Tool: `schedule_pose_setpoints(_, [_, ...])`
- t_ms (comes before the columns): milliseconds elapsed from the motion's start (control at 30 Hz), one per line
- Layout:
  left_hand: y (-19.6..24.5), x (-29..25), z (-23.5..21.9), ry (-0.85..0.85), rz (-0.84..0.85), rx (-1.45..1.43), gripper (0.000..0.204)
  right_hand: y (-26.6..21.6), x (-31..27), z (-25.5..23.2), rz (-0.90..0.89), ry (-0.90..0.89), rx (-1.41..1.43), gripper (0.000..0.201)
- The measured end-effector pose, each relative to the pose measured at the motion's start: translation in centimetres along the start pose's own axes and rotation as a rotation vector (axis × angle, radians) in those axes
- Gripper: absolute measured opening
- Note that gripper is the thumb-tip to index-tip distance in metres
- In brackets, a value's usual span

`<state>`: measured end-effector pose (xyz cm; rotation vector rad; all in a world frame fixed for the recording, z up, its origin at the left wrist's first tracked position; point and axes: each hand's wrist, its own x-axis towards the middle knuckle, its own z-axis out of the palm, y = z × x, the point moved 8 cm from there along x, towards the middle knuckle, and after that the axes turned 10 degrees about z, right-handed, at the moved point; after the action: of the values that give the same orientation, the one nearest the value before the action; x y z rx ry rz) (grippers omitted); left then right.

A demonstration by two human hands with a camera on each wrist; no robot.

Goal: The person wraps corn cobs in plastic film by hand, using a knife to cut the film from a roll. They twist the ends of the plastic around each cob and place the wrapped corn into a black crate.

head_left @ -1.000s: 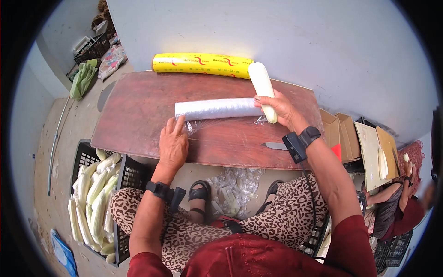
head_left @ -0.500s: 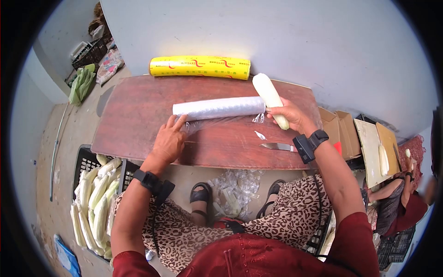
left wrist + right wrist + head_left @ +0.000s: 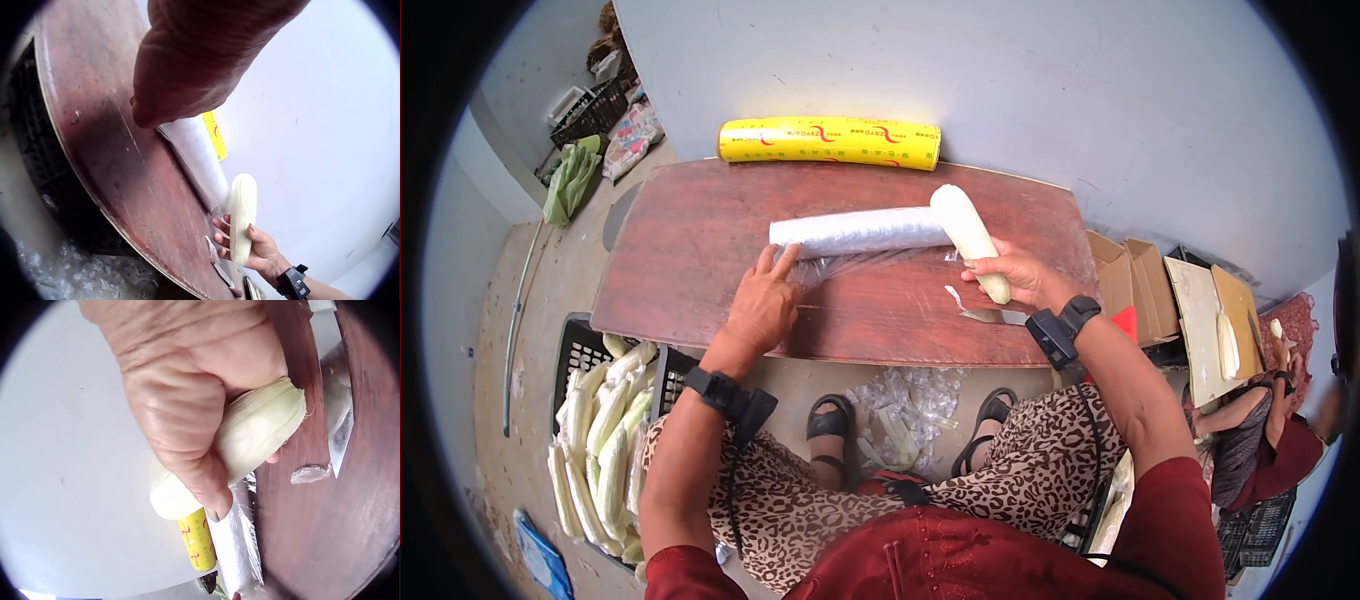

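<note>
My right hand (image 3: 1022,277) grips a pale ear of corn (image 3: 965,225), still in its inner husk, around the lower end. Thumb and fingers wrap it in the right wrist view. The ear tilts up and left, its top overlapping the right end of a clear plastic film roll (image 3: 855,232). At the roll's left end, my left hand (image 3: 762,308) reaches with straight fingers to the near edge, touching the loose film. A knife (image 3: 337,412) lies on the table beneath the right hand, beside a small scrap of film (image 3: 310,474).
A yellow printed roll (image 3: 830,141) lies along the table's back edge by the wall. Left of my legs stands a black crate (image 3: 670,380) heaped with corn ears (image 3: 612,450). Crumpled plastic (image 3: 910,410) covers the floor between my feet. Another person (image 3: 1270,455) sits at far right.
The right hand has lowered the ear of corn toward me, and its top now stands lower over the roll's right end. The left hand keeps its place at the roll's left end.
</note>
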<state>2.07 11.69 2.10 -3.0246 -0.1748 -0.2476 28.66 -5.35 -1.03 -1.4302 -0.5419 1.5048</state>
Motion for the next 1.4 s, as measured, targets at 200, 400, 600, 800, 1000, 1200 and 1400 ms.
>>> schedule_pose_setpoints(200, [-0.6, 0.1, 0.0, 0.094, -0.001, -0.083, 0.01, -0.2, 0.8, -0.2, -0.028, 0.047, -0.073, 0.048])
schedule_pose_setpoints(400, [-3.7, 0.5, -2.0, 0.296, -0.211, -0.285, 0.009, -2.2, 1.0, -0.7, -0.119, 0.066, -0.037, 0.047])
schedule_pose_setpoints(600, [-8.4, 1.2, 0.5, 0.334, -0.794, -1.223, 0.014, -5.1, 1.4, -0.4, -0.201, 0.118, 0.004, 0.05])
schedule_pose_setpoints(800, [-10.5, 5.2, 1.3, 0.735, -0.852, -1.875, 0.01, -7.6, 2.6, -0.9, -0.249, 0.136, 0.009, 0.05])
schedule_pose_setpoints(1000, [-12.5, 9.1, -0.2, 0.745, -0.751, -1.909, 0.012, -11.9, 2.7, -0.8, -0.287, 0.127, 0.017, 0.048])
schedule_pose_setpoints(1200, [-14.4, 10.6, -4.1, 0.889, -0.577, -1.881, 0.014, -16.3, 1.0, -1.4, -0.449, 0.166, -0.015, 0.045])
schedule_pose_setpoints(1400, [-15.2, 11.1, -9.2, 0.966, -0.427, -1.804, 0.008, -19.8, -1.2, -1.5, -0.522, 0.275, -0.069, 0.045])
